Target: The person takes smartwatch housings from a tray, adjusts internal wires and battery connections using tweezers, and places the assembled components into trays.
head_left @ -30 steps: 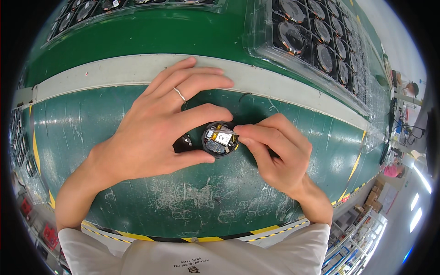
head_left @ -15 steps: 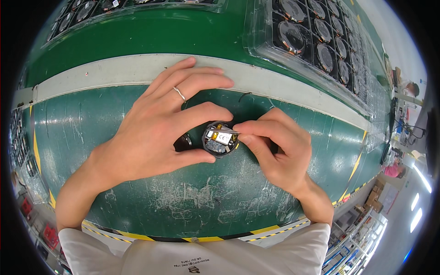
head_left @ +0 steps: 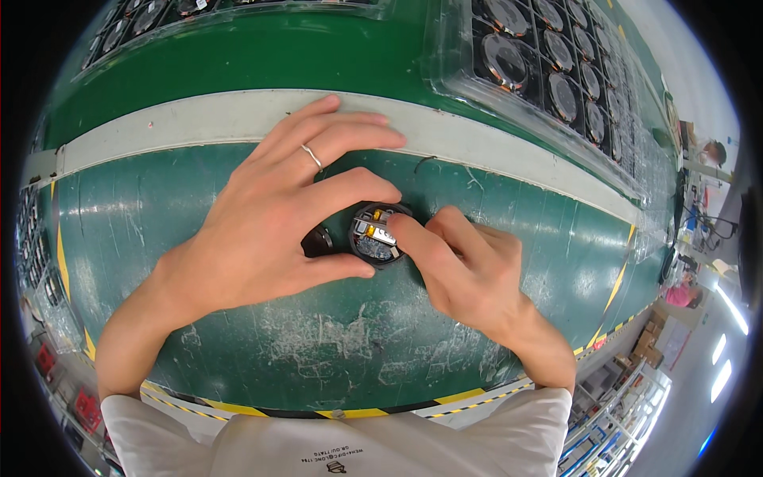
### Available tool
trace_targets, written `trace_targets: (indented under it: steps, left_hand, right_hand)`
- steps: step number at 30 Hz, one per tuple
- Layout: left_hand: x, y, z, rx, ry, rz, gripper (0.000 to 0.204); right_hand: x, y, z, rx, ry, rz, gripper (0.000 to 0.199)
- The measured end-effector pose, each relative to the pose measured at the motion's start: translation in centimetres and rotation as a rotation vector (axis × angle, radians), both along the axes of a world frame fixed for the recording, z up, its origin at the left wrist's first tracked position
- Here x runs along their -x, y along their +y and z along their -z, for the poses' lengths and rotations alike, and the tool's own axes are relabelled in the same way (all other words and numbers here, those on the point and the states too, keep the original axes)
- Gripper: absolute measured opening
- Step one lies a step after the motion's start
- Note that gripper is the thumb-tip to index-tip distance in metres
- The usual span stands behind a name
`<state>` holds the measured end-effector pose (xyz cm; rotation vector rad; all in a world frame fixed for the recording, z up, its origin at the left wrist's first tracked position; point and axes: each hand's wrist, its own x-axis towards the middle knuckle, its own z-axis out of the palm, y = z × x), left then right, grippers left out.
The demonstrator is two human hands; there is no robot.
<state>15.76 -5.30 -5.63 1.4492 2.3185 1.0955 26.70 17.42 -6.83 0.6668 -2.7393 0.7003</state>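
Observation:
An opened round black watch case (head_left: 354, 243) lies on the green bench mat, with a white battery (head_left: 380, 234), yellow tape and a small circuit board inside. My left hand (head_left: 266, 208), a ring on one finger, holds the case between thumb and index finger; its other fingers stretch out toward the pale rail. Over the case's right side, my right hand (head_left: 469, 266) presses its index fingertip down at the battery. Its other fingers are curled, and whatever they may hold is hidden. Under my left palm sits a dark glossy round piece (head_left: 319, 242), partly covered.
A pale rail (head_left: 207, 115) crosses behind my hands. Beyond it stand clear trays (head_left: 445, 79) of round watch parts at the far right and another tray (head_left: 238, 14) at the far left. A short black strand (head_left: 425, 162) lies near the rail. Yellow-black tape (head_left: 358, 414) edges the bench.
My right hand has moved left over the case. Its thumb and index finger pinched a thin grey strip before; now the index fingertip presses on the battery. My left hand has hardly moved.

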Motion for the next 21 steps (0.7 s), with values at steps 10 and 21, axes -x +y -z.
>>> trace_targets:
  steps: [10, 21]
  left_hand:
    - [0.0, 0.0, 0.0, 0.006, 0.006, 0.000, 0.056]
    - [0.0, -0.2, 0.2, -0.019, -0.013, 0.013, 0.056]
  right_hand:
    - [0.0, 0.4, -1.2, -0.147, -0.023, -0.099, 0.049]
    - [0.7, 1.1, -1.2, -0.113, 0.080, -0.159, 0.043]
